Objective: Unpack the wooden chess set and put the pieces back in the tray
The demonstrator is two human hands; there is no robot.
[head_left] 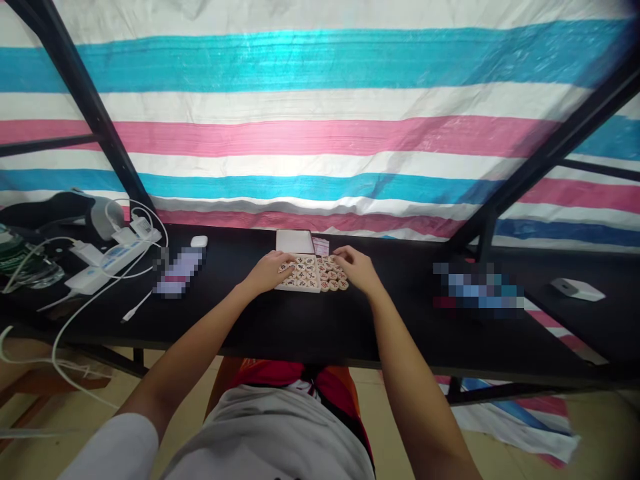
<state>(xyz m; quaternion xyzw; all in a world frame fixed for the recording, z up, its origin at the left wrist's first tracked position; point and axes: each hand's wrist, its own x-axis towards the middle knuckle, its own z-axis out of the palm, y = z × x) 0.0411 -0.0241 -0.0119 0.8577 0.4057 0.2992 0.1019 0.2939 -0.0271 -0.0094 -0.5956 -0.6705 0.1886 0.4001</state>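
A shallow white box [305,289] holds rows of round, wooden-looking Chinese chess pieces [301,270] with dark characters. More Chinese chess pieces [334,280] lie in rows on the black desk, right up against the box's right side. My left hand [270,270] rests over the box's left edge, its fingers stretched onto the pieces there. With bent fingers and thumb brought together, my right hand [354,265] is on a piece at the far right corner of the loose rows; the fingertips partly hide it. Behind the box lies its pale lid [295,241].
A small printed paper [321,247] lies beside the lid. To the left are a blurred phone [180,273], a white earbud case [199,241], a power strip [107,265] with cables and a bottle [25,260]. Rightward are a blurred item [480,290] and a white charger [577,289].
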